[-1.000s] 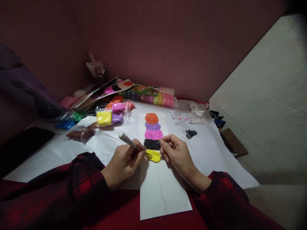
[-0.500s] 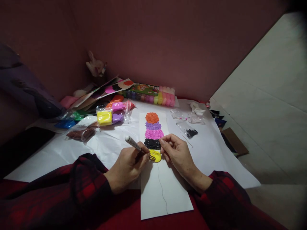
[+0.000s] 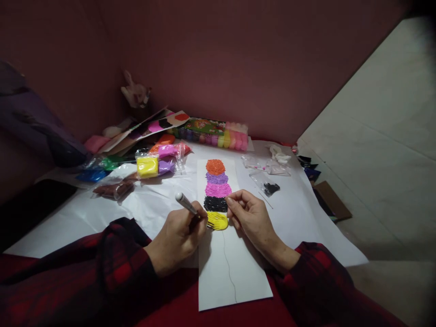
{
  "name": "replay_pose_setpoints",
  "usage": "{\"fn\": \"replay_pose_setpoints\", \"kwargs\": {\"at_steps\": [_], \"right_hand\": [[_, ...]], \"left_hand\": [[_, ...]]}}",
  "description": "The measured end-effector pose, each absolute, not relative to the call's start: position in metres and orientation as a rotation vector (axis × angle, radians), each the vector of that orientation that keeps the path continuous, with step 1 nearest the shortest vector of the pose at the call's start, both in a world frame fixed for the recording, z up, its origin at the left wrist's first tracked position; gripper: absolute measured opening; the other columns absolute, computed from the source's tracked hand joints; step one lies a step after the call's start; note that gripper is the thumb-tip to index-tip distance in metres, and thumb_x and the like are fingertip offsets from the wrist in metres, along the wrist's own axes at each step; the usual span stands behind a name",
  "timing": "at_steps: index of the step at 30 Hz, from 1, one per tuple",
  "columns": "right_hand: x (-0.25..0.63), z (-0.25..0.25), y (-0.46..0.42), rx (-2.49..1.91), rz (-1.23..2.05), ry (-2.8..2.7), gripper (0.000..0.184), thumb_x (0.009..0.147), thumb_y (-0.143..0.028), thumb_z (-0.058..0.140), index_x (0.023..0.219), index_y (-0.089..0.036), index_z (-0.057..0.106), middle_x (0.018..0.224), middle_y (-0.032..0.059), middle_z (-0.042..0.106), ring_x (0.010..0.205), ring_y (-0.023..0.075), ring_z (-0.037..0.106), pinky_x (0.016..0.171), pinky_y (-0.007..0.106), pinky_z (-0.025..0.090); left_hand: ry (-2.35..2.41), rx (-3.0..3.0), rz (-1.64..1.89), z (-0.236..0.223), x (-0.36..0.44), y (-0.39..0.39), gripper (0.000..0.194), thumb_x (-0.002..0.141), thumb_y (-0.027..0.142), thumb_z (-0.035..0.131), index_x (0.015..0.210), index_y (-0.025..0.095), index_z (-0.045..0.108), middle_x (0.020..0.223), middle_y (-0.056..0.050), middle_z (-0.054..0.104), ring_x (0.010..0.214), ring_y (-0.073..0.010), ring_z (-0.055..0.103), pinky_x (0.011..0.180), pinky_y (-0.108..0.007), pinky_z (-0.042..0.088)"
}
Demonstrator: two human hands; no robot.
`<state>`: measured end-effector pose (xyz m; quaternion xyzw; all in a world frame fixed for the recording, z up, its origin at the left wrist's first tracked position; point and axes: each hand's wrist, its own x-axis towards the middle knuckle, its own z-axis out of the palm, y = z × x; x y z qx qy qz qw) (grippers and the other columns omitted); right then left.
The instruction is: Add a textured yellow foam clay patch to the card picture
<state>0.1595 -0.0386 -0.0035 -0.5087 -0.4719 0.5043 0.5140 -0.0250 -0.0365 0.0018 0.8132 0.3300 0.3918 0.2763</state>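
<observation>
My left hand [image 3: 179, 236] is closed around a grey pen-like tool [image 3: 185, 203], its handle leaning up to the left. The small fork-like tip is mostly hidden at the left side of a yellow clay patch [image 3: 220, 221], which bears grooves. This patch lies on a long white card [image 3: 235, 277] below ridged black [image 3: 215, 204], pink [image 3: 218, 190], purple [image 3: 217, 178] and orange [image 3: 215, 167] clay patches. My right hand [image 3: 252, 222] has thumb and forefinger pinched by the black patch's right edge; what they grip, if anything, is hidden. A thin wavy line runs down the card.
Bagged clay, including a yellow block [image 3: 147, 167] and a brown lump [image 3: 114, 188], lies to the left. Behind stands a multicoloured clay pack [image 3: 211, 134]. Small plastic bags [image 3: 267, 184] and a thin stick [image 3: 265, 200] lie at right on white paper [image 3: 316, 227].
My left hand and the tool have moved slightly left, drawing the fork tip across the yellow clay, where more grooves show. My right hand has stayed nearly in place.
</observation>
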Motion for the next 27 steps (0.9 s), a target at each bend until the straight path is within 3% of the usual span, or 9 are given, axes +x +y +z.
{"fn": "replay_pose_setpoints", "kwargs": {"at_steps": [16,22,27], "right_hand": [[0.1628,-0.0044,-0.0397,-1.223,1.203,-1.146,0.016,0.086,-0.031,0.06,0.081,-0.017,0.054,0.055,-0.0073,0.055,0.03,0.0018,0.038,0.033,0.016,0.032],[0.1607,-0.0025,-0.0405,-1.228,1.198,-1.153,0.016,0.086,-0.031,0.06,0.081,-0.017,0.054,0.055,-0.007,0.055,0.031,0.0021,0.039,0.033,0.016,0.031],[0.1602,-0.0031,-0.0398,-1.224,1.198,-1.153,0.016,0.087,-0.031,0.06,0.082,-0.017,0.054,0.055,-0.0071,0.055,0.031,0.0019,0.038,0.033,0.016,0.031]], "left_hand": [[1.038,2.14,1.123,0.0013,-0.0325,-0.035,0.009,0.084,0.01,0.049,0.078,0.017,0.051,0.054,0.008,0.042,0.044,-0.0058,0.038,0.043,-0.018,0.033],[0.864,2.017,1.041,-0.0051,-0.0275,-0.0371,0.005,0.088,0.015,0.049,0.086,0.016,0.054,0.067,0.0,0.058,0.055,-0.0099,0.054,0.05,-0.02,0.043],[0.823,2.032,1.004,-0.0049,-0.0256,-0.036,0.008,0.089,0.014,0.047,0.088,0.015,0.055,0.072,-0.002,0.06,0.06,-0.0113,0.057,0.053,-0.022,0.046]]}}
